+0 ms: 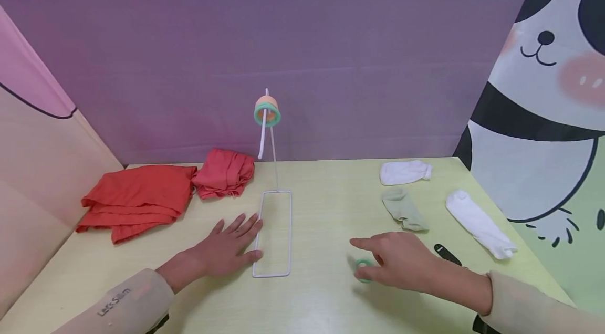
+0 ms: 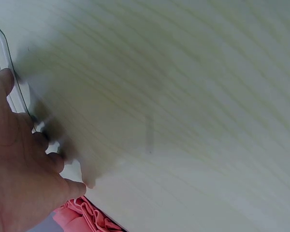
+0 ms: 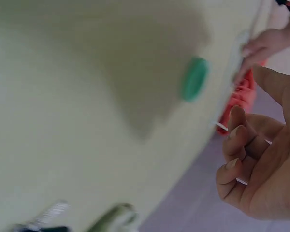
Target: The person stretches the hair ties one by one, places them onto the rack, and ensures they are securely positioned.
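A white wire stand (image 1: 290, 234) has a flat rectangular base on the table and a raised arm. Orange and green rings (image 1: 267, 113) hang on that arm. My left hand (image 1: 230, 247) rests with straight, spread fingers at the base's left bar. Over the table, my right hand (image 1: 402, 260) is held above a loose green ring (image 3: 195, 79). Its index finger points out, while the other fingers are loosely bent. In the right wrist view a gap shows between the hand and the ring. In the head view the thumb overlaps the ring.
Two folded red cloths (image 1: 142, 195) (image 1: 224, 172) lie at the back left. On the right are two white socks (image 1: 405, 172) (image 1: 479, 223), a grey-green sock (image 1: 404, 209) and a small black strip-like item (image 1: 446, 254). A purple backdrop (image 1: 331, 61) rises behind the table.
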`<action>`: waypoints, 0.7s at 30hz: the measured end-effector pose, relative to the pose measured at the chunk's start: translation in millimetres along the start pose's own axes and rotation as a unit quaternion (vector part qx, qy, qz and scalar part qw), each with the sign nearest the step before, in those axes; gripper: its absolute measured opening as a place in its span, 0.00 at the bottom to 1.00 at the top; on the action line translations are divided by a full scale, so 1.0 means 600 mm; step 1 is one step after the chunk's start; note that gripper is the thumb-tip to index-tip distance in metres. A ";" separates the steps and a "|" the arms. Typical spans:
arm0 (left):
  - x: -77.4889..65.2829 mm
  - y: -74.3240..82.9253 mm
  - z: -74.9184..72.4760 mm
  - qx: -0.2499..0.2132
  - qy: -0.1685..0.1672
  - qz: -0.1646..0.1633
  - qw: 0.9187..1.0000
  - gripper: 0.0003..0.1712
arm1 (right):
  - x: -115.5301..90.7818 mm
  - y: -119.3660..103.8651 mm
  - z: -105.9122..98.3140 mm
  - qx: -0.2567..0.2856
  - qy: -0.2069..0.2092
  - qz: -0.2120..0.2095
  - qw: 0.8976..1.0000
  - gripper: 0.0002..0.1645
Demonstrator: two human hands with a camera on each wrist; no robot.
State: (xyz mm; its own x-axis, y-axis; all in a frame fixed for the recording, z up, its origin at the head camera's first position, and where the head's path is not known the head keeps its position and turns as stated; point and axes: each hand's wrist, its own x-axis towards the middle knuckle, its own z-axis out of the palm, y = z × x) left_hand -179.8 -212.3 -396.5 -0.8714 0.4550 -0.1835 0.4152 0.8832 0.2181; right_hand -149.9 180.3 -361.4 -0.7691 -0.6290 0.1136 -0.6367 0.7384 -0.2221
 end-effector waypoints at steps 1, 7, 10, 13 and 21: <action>0.000 0.000 0.001 0.000 0.000 0.000 1.000 0.47 | -0.005 0.006 0.009 0.001 -0.006 0.007 1.000 0.33; -0.001 0.001 0.000 -0.003 -0.004 -0.002 1.000 0.47 | -0.022 0.031 0.044 -0.011 -0.014 0.036 0.999 0.37; -0.001 0.002 -0.001 -0.002 -0.005 -0.001 1.000 0.47 | -0.026 0.036 0.052 -0.006 -0.025 0.057 0.998 0.39; -0.001 0.004 -0.003 -0.002 -0.005 -0.001 1.000 0.47 | -0.028 0.039 0.058 0.001 -0.028 0.067 0.997 0.40; -0.002 0.004 -0.003 -0.001 -0.002 -0.001 1.000 0.47 | -0.025 0.045 0.070 0.017 0.012 0.027 0.999 0.29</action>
State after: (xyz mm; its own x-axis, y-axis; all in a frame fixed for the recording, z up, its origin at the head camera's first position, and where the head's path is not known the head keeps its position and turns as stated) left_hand -178.2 -210.7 -393.7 -0.8716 0.4528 -0.1878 0.4122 0.8843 0.2194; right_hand -153.1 199.4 -409.6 -0.8033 -0.5827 0.1228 -0.5927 0.7622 -0.2604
